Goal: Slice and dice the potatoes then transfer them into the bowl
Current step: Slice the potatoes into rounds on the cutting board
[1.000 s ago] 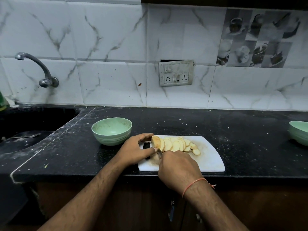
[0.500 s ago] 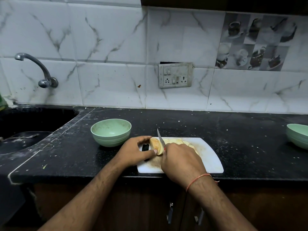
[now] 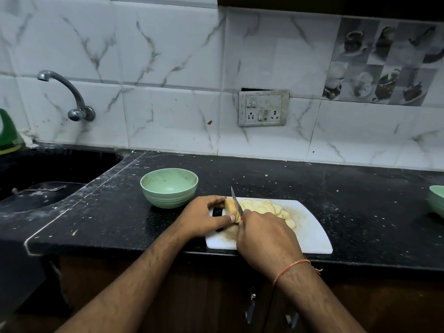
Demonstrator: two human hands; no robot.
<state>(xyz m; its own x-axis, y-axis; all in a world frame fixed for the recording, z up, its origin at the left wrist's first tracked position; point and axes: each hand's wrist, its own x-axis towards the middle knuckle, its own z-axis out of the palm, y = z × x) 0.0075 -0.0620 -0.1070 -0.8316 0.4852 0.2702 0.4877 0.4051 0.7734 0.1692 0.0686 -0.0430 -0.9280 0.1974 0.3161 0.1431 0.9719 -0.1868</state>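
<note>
A white cutting board [image 3: 310,231] lies at the front edge of the black counter. On its left end my left hand [image 3: 201,218] pinches the uncut end of a potato [image 3: 231,207] between fingers and thumb. My right hand [image 3: 264,239] grips a knife [image 3: 236,201], whose blade stands point-up against the potato's cut face. A row of pale potato slices [image 3: 269,209] lies overlapped on the board to the right of the blade. An empty light green bowl [image 3: 169,187] stands on the counter just left of the board.
A dark sink [image 3: 48,186] with a pan in it sits at the left under a wall tap [image 3: 69,94]. Part of a second green bowl [image 3: 437,200] shows at the right edge. A switch socket [image 3: 263,108] is on the tiled wall.
The knife went from low among the slices to raised with its tip up against the potato's cut face. My left hand kept its hold on the potato end.
</note>
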